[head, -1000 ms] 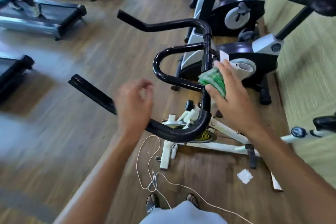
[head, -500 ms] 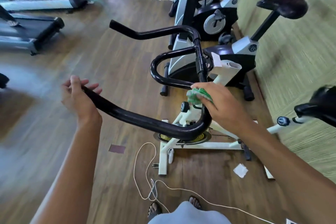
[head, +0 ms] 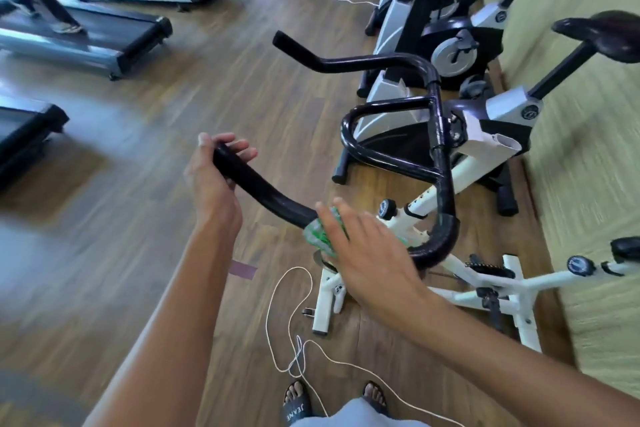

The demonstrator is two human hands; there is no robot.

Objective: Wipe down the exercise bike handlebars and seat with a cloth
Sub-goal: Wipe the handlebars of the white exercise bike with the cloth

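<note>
The left hand [head: 211, 180] grips the near bar [head: 263, 192] at its tip, likely steadying it, while the right hand [head: 367, 250], fingers straight, presses a green cloth [head: 317, 236] against it.

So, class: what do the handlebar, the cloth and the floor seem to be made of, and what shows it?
Handlebar: probably metal tube with a glossy black coating; it shows bright highlights.
Cloth: soft green-and-white fabric, bunched and creased around the bar.
Floor: wood-look planks, slightly shiny; real wood or laminate is unclear.
</note>
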